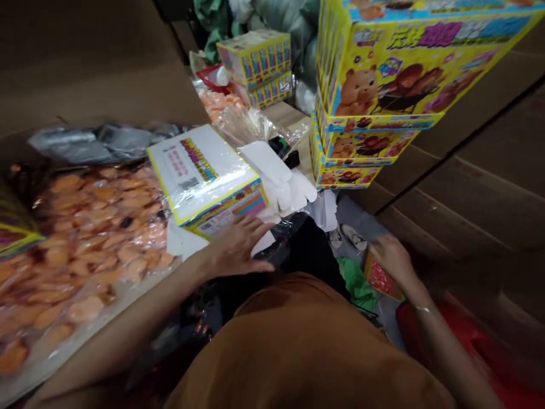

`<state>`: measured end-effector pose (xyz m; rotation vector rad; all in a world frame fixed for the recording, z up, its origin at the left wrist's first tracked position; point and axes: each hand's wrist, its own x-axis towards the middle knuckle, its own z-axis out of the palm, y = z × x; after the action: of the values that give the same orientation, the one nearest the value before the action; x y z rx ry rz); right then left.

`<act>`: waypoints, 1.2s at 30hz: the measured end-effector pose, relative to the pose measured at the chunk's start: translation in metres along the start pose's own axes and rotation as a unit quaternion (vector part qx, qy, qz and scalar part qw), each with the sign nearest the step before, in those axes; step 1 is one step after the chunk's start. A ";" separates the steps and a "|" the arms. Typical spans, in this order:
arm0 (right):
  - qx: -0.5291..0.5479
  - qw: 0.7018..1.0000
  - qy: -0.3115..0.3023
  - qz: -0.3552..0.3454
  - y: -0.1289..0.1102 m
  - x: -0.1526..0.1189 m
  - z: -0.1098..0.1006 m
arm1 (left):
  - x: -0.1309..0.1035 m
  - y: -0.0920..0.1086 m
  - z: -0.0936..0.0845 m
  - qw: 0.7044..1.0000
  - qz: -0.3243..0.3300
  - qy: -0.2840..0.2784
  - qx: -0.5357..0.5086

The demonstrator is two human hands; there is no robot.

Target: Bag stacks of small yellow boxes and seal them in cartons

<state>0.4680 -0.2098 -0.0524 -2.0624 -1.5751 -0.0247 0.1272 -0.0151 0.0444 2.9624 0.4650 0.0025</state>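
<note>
My left hand [238,247] is spread with its fingers stretched out, at the lower side of a yellow-edged carton [200,170]. Whether the fingertips touch the carton I cannot tell. The carton lies with its white printed face up, and clear film shines on it. Beside it are white card flaps [276,176]. Off to the right, my right hand [392,258] hangs low, smeared by motion, so its fingers cannot be read. Behind that hand is a small box with red contents [383,278].
Many wrapped orange pieces [93,227] cover the table at left. A tall stack of yellow bear-printed cartons [366,85] rises at right. Smaller yellow boxes [259,62] stand at the back. Green cloth or plastic [355,284] and shoes [353,237] are on the floor.
</note>
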 end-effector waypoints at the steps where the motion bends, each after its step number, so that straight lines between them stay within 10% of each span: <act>1: 0.022 0.998 0.013 -0.060 -0.017 0.016 0.005 | -0.019 0.005 0.008 0.998 -0.042 -0.041 0.026; 6: 0.090 0.918 0.075 -0.378 -0.162 0.102 0.033 | -0.071 0.023 0.039 0.972 -0.160 -0.132 0.112; 12: 0.030 0.873 0.057 -0.484 -0.274 0.159 0.089 | -0.103 0.034 0.037 0.967 -0.195 -0.065 0.148; 18: 0.058 0.875 0.008 -0.481 -0.286 0.178 0.109 | -0.149 0.044 0.045 0.960 -0.248 0.044 0.122; 24: 0.112 0.867 0.011 -0.485 -0.283 0.180 0.100 | -0.126 0.078 0.083 0.892 -0.351 0.184 0.216; 29: 0.149 0.860 0.002 -0.488 -0.282 0.181 0.112 | -0.123 0.063 0.114 0.852 -0.395 0.231 0.253; 36: 0.159 0.835 0.003 -0.526 -0.266 0.190 0.121 | -0.169 0.051 0.094 0.875 -0.238 0.344 0.245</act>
<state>0.2523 0.0561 0.0144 -0.7507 -2.3158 -0.1540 -0.0158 -0.1277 -0.0376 3.1274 1.4630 1.0560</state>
